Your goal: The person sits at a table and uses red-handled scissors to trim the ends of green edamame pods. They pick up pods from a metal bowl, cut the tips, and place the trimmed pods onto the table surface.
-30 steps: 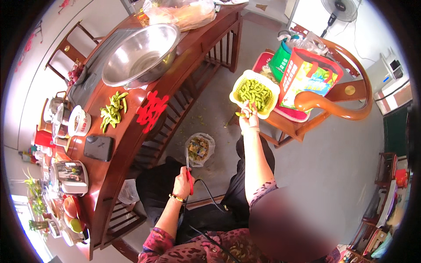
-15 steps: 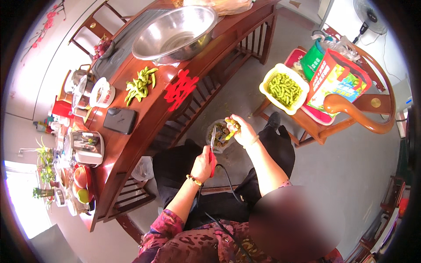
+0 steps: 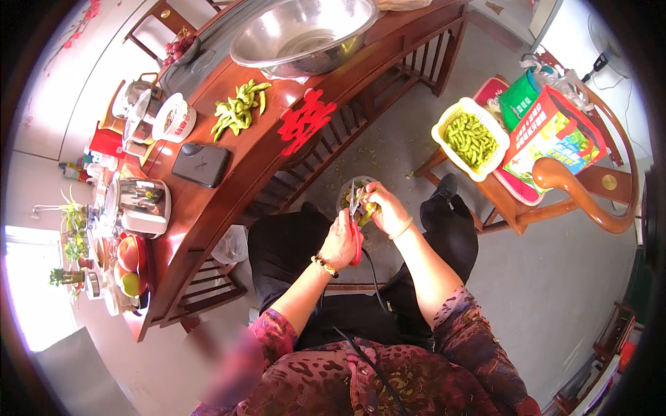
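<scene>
My left hand (image 3: 339, 241) is closed round the red handles of a pair of scissors (image 3: 356, 248), with the blades pointing up and slightly apart. My right hand (image 3: 390, 213) grips a few green soybean pods (image 3: 368, 212), held right beside the blades. Whether the blades touch a pod is too small to tell. Below both hands, a lined bin (image 3: 345, 188) is mostly hidden by them. To the right, a pale yellow basket (image 3: 440, 132) full of green pods rests on a wooden chair. A small heap of pods (image 3: 239, 109) lies on the table.
The curved wooden table (image 3: 208, 208) runs along my left. On it are a large steel bowl (image 3: 305, 38), a black flat case (image 3: 201, 165), a white tub (image 3: 175, 118) and a fruit bowl. Bags (image 3: 551, 139) share the wooden chair (image 3: 579, 201) with the basket. A dark cord hangs before me.
The view has shifted, so table and chair appear further right. My hands have come together, bringing the scissors' blades up against the pods; the blades now look more spread.
</scene>
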Available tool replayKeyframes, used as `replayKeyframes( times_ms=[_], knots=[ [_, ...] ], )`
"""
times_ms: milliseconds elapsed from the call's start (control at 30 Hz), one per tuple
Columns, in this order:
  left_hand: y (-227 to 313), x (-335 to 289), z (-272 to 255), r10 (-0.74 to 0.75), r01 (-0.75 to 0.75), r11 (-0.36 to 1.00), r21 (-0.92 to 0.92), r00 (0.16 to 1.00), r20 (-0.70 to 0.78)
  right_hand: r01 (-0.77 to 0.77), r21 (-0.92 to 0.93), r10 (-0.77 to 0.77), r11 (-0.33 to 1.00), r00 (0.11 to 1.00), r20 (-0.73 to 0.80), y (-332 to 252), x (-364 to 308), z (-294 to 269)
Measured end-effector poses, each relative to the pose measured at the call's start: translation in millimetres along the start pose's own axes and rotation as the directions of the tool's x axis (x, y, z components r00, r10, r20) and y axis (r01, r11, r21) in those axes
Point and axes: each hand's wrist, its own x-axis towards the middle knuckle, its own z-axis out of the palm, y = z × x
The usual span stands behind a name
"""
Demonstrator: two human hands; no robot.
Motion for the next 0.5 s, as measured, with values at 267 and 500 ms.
replayKeyframes(
  times_ms=[267, 500],
  knots=[
    [2.3, -2.3, 7.2, -0.024, 0.030, 0.991, 0.134, 0.999, -0.048, 0.009, 0.066, -0.011, 0.998, 0.999, 0.030, 13.2, -1.5, 0.6],
    [1.8, -2.9, 7.3, -0.018, 0.028, 0.993, 0.118, 0.996, -0.084, -0.021, 0.072, 0.017, 0.997, 0.999, 0.051, 15.4, -3.6, 7.4]
  ],
)
